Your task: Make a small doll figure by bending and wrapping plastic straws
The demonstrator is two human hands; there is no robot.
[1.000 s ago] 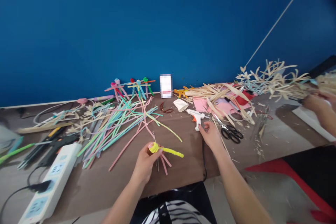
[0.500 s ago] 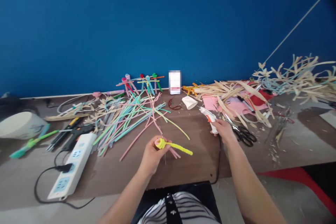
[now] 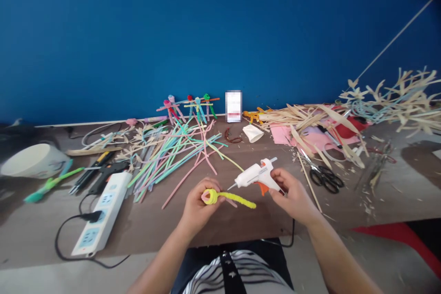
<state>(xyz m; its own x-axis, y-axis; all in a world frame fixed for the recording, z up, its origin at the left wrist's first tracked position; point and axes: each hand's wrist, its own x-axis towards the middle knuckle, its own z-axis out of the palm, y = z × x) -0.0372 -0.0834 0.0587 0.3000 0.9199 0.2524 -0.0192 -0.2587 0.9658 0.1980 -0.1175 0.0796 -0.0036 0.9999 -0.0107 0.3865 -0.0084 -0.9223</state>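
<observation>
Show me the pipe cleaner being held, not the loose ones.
The yellow pipe cleaner, coiled at one end, in the left hand; the pastel pipe cleaners lie loose on the table.

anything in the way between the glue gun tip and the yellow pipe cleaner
Nothing visible: the white glue gun in the right hand points its tip at the yellow pipe cleaner in the left hand, with only a small gap between them.
</observation>
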